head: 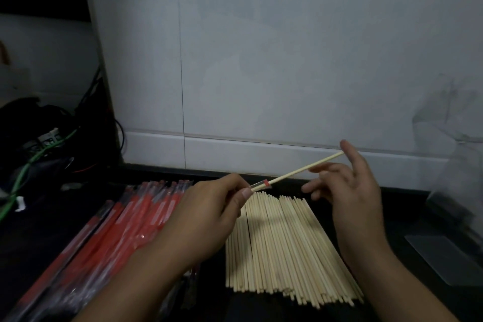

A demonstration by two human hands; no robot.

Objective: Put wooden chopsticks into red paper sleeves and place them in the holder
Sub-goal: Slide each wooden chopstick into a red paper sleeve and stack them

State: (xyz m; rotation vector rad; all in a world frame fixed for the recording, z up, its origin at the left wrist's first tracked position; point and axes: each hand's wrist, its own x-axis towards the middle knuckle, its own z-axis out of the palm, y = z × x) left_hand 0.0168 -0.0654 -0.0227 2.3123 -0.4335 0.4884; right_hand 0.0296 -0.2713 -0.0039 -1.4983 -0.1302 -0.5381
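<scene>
Head view: the left hand (209,214) pinches a sleeve (260,185) at its mouth, its grip clamped there. A chopstick (308,168) runs up-right from that mouth, mostly outside. The right hand (347,185) has fingers apart and loose, fingertips touching the chopstick's far end. I judge insertion barely begun. Bare chopsticks (285,248) lie in one big heap on the tabletop (392,227), too many to count; the red sleeves (125,222) lie in a heap to its left. No holder shows.
</scene>
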